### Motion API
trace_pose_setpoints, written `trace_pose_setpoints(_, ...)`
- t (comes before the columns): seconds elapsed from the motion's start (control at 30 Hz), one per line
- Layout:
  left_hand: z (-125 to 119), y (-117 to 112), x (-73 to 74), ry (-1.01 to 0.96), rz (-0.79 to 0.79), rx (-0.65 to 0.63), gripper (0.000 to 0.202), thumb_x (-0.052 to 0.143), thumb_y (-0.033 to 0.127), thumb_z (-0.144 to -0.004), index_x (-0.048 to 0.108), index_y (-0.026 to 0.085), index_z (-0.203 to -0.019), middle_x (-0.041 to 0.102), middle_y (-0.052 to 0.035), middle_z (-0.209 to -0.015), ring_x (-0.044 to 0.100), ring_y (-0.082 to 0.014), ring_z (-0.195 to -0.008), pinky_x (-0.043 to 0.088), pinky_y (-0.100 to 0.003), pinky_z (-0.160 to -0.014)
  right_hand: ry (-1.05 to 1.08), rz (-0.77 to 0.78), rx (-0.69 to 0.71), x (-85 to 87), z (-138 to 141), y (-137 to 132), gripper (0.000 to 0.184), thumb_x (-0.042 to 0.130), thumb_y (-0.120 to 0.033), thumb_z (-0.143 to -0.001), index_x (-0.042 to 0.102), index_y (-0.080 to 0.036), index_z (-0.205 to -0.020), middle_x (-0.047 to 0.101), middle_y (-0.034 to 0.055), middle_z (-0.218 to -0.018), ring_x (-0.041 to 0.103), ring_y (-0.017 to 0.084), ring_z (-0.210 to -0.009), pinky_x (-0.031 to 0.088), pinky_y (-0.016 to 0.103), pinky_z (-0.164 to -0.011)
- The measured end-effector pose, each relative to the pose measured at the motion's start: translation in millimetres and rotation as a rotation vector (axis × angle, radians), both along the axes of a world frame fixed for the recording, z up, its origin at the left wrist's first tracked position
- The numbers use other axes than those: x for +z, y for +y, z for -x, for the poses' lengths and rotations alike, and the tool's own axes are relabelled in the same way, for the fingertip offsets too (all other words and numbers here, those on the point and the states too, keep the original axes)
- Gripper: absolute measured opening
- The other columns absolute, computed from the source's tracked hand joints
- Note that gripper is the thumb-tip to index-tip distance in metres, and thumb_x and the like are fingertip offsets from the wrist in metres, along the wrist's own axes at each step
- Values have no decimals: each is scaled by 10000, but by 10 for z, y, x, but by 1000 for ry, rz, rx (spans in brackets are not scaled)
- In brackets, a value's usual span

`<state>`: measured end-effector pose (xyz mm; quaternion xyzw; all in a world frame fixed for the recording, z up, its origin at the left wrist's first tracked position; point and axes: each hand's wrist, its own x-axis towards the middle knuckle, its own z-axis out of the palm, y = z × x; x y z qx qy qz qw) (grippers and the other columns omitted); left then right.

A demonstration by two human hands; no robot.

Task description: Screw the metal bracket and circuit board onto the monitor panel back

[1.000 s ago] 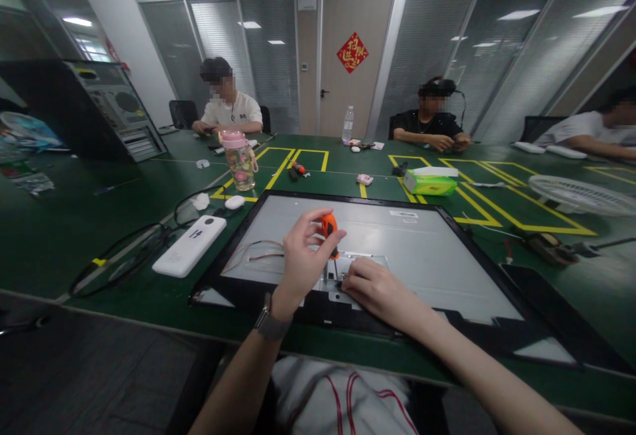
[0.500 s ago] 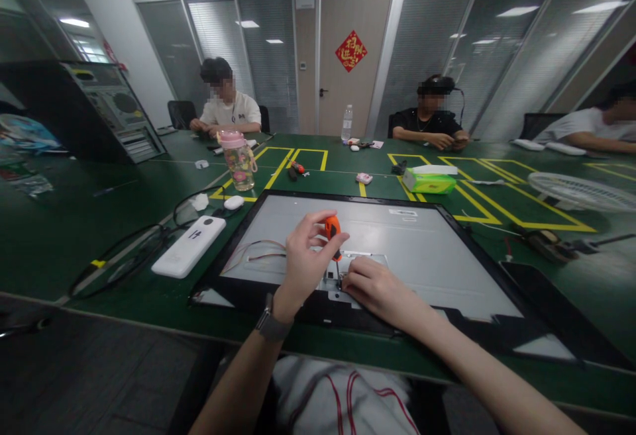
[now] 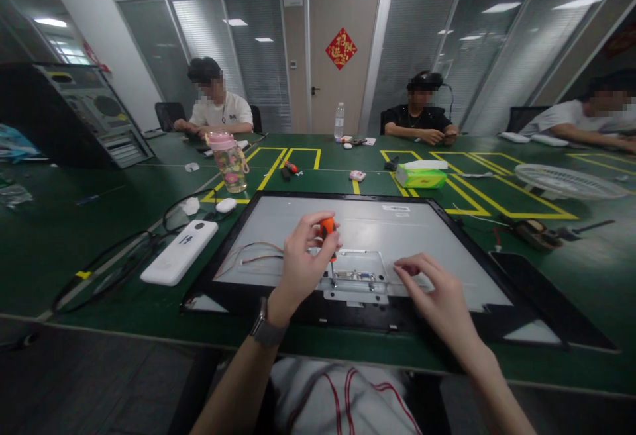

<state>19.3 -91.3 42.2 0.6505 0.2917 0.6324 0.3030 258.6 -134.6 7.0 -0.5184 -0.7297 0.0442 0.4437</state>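
A monitor (image 3: 437, 236) lies face down on the green table, its grey metal back up. My left hand (image 3: 301, 266) is closed round an orange-handled screwdriver (image 3: 328, 231), held upright with the tip on the small metal port plate (image 3: 355, 279) near the monitor's near edge. My right hand (image 3: 440, 299) hovers just right of that plate, fingers bent and partly pinched; I cannot make out anything in them. Thin coloured wires (image 3: 248, 256) run across the metal back to the left of the plate.
A white power bank (image 3: 179, 251) and black cables (image 3: 119, 253) lie left of the monitor. Behind stand a pink bottle (image 3: 227, 161), a green tissue pack (image 3: 420, 175), a fan grille (image 3: 566, 181) and a PC case (image 3: 84, 114). Three people sit at the far side.
My right hand has lifted off the port plate and drawn back to the right, uncovering it. The left hand keeps the screwdriver upright on the plate. The camera has shifted slightly.
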Motion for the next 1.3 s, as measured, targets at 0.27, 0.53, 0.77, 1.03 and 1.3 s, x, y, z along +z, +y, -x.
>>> trace_pose_setpoints(0.27,6,28,87,-58,-204,67,124,718,184,-814,681,202,-931,600,-18,-872,609,-128,-822,522,-256,-782,-60,283,25,-130,-145,48,298,555,-439,-912,708,-211,-1026,684,125,-1151,638,296,-1095,488,459,-989)
trace_pose_setpoints(0.53,98,43,109,-83,-19,-37,204,542,295,-936,715,187,-948,612,-57,-921,611,-163,-849,501,-279,-777,-150,306,46,-79,-19,-36,222,615,-373,-891,703,-214,-1020,679,111,-1181,640,292,-1107,489,462,-1005)
trace_pose_setpoints(0.77,112,46,152,-4,-50,81,159,620,305,-898,727,203,-956,566,-32,-895,569,-120,-741,489,-227,-666,-150,277,60,-85,-15,-27,188,596,-350,-906,710,-222,-982,688,93,-1098,664,268,-1020,521,431,-944)
trace_pose_setpoints(1.03,92,23,154,1,-38,51,218,585,329,-925,724,201,-1032,597,-40,-888,595,-137,-801,504,-249,-737,-165,259,61,-30,11,-45,159,620,-326,-898,709,-225,-982,687,86,-1064,660,270,-1004,526,443,-924)
trace_pose_setpoints(1.3,98,23,102,-39,-12,-31,252,605,341,-919,707,204,-1103,641,-62,-948,635,-143,-801,546,-265,-734,-154,236,66,-60,2,-44,154,620,-325,-903,719,-225,-963,672,73,-981,665,252,-921,545,423,-866)
